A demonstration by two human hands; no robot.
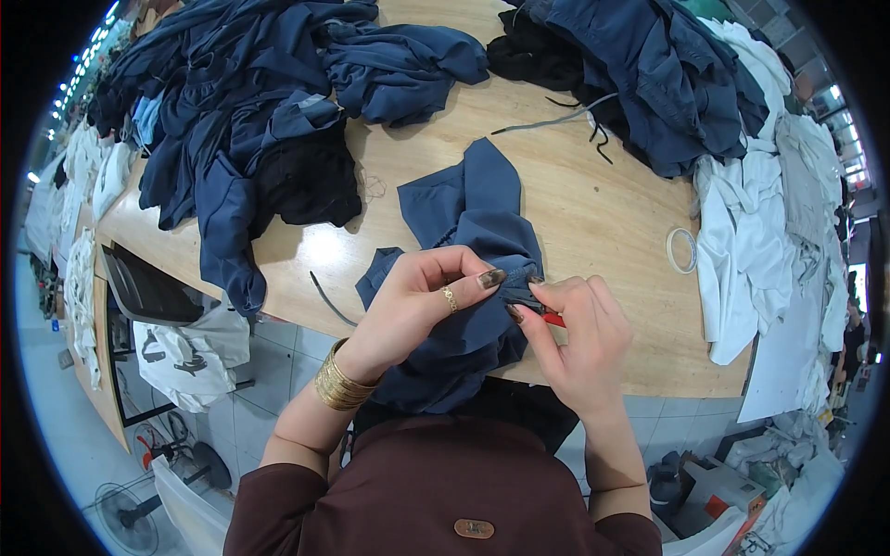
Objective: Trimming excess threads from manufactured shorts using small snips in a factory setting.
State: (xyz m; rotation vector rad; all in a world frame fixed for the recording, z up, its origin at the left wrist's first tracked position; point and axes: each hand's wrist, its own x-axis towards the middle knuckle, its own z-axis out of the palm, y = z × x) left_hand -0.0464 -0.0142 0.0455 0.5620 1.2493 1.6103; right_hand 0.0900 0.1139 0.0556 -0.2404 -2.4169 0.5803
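A wooden table (612,222) fills most of the view. A heap of navy clothes (222,111) covers its far left corner, and a second navy heap (640,74) lies toward the far right corner. White cloth (742,250) drapes along the right edge. One navy garment (491,232) sits apart from the heaps, bunched at the middle of the near edge and hanging over it toward the person's lap. The left hand (417,301) pinches a fold of it between thumb and fingers; the right hand (584,338), just beside, has its grip closed around a small red-handled tool (553,320), mostly hidden, with its fingertips at the same fold. A grey cord (556,119) lies near the far right heap, and a white ring (692,255), perhaps a tape roll, near the right edge. Work on this garment looks under way rather than finished, since both hands are busy at one spot; which heap, if either, is done or waiting, I cannot tell.
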